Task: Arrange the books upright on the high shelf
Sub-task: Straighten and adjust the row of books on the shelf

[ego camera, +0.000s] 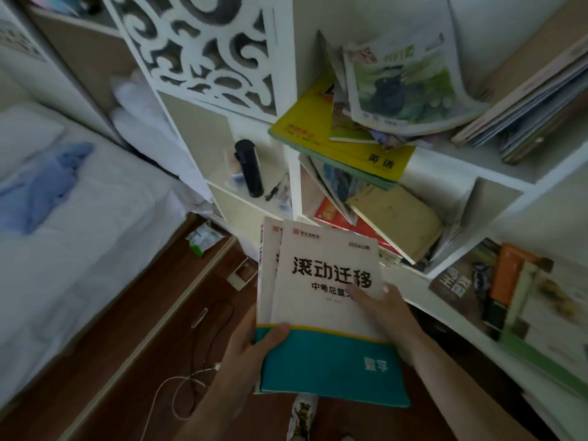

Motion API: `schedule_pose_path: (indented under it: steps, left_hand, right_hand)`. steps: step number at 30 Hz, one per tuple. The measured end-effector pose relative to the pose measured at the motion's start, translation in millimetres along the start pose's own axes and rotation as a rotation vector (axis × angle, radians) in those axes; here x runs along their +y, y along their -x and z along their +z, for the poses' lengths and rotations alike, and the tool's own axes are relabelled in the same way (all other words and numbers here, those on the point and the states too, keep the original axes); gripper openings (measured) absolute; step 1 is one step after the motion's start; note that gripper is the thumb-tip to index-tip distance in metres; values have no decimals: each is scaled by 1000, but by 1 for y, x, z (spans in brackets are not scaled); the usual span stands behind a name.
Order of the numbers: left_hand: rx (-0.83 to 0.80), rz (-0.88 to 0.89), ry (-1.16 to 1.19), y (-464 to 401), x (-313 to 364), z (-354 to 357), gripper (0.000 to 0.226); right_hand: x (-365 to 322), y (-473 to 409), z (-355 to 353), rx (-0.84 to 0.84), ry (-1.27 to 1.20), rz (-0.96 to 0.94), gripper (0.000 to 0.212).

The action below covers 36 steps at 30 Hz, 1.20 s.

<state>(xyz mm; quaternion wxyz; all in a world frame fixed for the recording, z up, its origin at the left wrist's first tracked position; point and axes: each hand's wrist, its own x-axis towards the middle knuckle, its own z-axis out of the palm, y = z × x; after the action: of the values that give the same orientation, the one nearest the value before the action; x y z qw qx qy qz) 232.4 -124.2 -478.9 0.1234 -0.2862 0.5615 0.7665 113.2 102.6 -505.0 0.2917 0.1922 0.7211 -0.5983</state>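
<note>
- Left hand (251, 348) grips the white-and-teal paperback workbooks (321, 300); right hand (378, 305) fingers lie spread on the cover.
- Square both spines before lifting them to the far cluttered white shelf (471, 160).

White shelf (471, 167) w/ books (346, 148) piled flat, askew.

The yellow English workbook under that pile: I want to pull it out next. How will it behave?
The yellow workbook looks thin and soft-covered, so probably floppy. The loose books lying on it would likely slide or topple. It overhangs the shelf edge, so it may tip forward.
</note>
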Motion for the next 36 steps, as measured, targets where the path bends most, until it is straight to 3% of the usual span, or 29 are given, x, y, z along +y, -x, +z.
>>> schedule_pose_path:
  steps: [2, 3, 9, 15, 22, 28, 30, 33, 36]
  left_hand:
    - [-37, 3, -13, 25, 11, 1, 47]
    - [-62, 10, -30, 39, 18, 2, 49]
    - [-211, 185, -133, 114, 61, 23, 59]
    - [-75, 544, -254, 151, 124, 77, 33]
    - [72, 990, -243, 172, 242, 118, 35]
    - [-40, 1012, -188, 166, 311, 127, 36]
    - [27, 1050, -179, 159, 325, 121, 38]
    - [264, 1219, -138, 150, 347, 108, 40]
    - [511, 1330, -132, 146, 381, 95, 36]
  right_hand:
    - [-2, 38, -7, -102, -199, 19, 49]
    - [-5, 59, -11, -105, -260, -22, 40]
    - [-31, 154, -36, -37, -346, -437, 44]
    - [-108, 212, -49, 117, -315, -774, 70]
    - [-248, 262, -71, 140, -224, -1072, 33]
    - [-315, 270, -61, 243, -226, -1224, 27]
    - [-336, 265, -53, 266, -165, -1249, 29]
    - [-379, 256, -37, 329, 86, -1286, 33]
    - [-434, 246, -24, 670, 292, -1398, 53]
